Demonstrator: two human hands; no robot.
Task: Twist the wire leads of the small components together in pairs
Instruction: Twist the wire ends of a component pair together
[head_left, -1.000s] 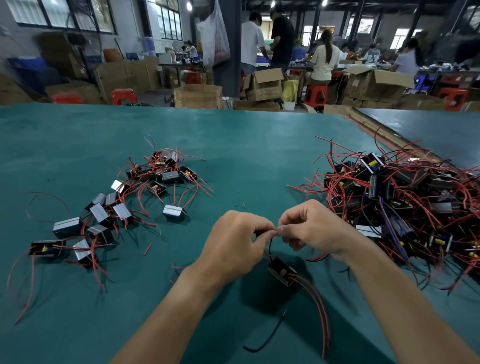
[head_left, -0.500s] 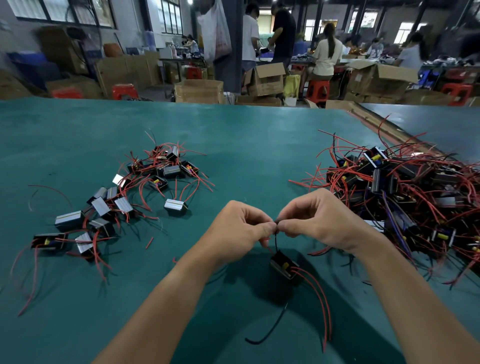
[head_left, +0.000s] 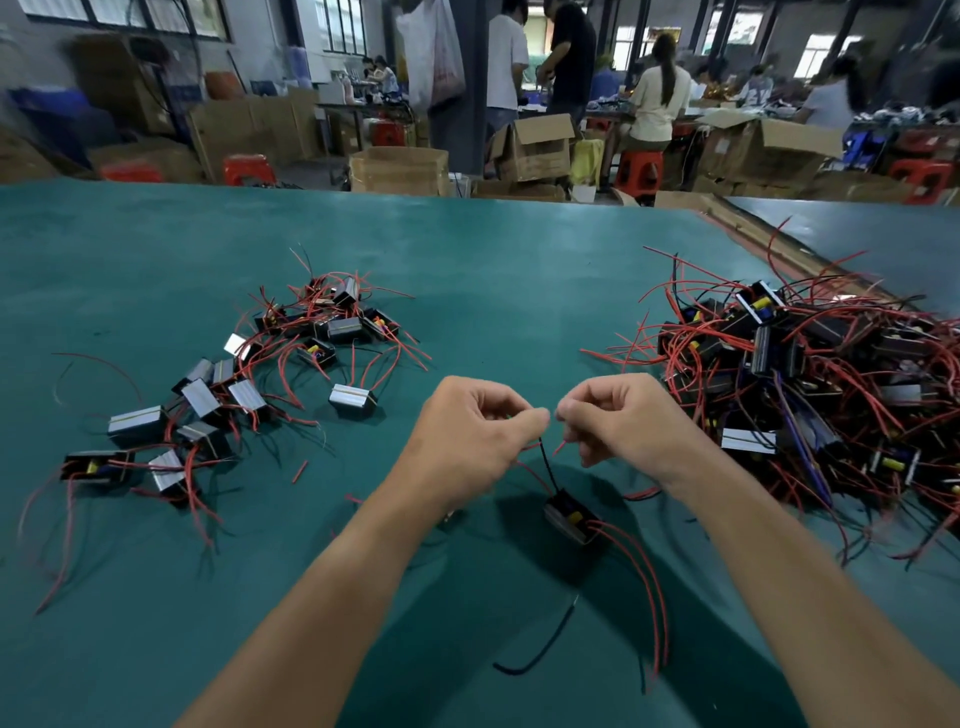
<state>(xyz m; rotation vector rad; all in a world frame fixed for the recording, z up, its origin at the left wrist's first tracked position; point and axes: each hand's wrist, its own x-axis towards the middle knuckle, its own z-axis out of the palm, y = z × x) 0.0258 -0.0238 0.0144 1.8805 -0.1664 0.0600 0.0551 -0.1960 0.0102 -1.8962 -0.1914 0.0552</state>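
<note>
We pinch 1 lead in each hand, left hand (head_left: 470, 434) and right hand (head_left: 621, 421); component (head_left: 569, 514) hangs at 6 o'clock.

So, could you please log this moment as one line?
left hand: pinching black wire | right hand: pinching red wire | component: dangling | wires: apart
</note>
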